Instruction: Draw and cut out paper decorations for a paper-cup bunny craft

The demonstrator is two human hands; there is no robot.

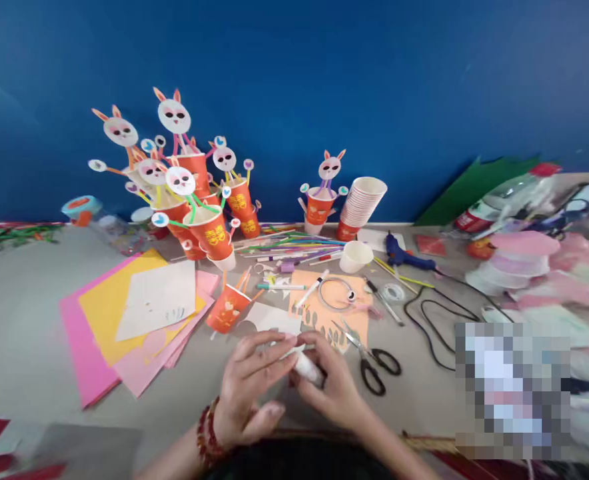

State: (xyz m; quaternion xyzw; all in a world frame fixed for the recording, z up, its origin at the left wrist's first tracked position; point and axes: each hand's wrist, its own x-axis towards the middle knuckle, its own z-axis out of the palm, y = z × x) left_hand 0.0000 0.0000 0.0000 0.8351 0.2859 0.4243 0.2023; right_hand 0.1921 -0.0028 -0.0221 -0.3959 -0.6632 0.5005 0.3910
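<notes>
Near the table's front edge my right hand [332, 383] is closed around a small white roll [308, 369] that looks like tape. The fingers of my left hand [252, 383] reach out straight, tips touching the roll's loose white edge, with the thumb apart. Just beyond the hands lies a sheet of white paper [269, 320]. An orange paper cup [228, 308] with pipe-cleaner ends sticking out stands tilted beyond my left hand. Black-handled scissors [369, 360] lie to the right of my right hand, blades on cut peach paper [324, 320].
Finished bunny-faced cups [212, 233] stand at the back left, another [319, 207] by stacked cups [362, 207]. Coloured paper sheets [99, 327] spread on the left. A blue glue gun [407, 257] trails a black cable [424, 333] on the right. Markers [312, 290] and pipe cleaners [284, 247] lie between.
</notes>
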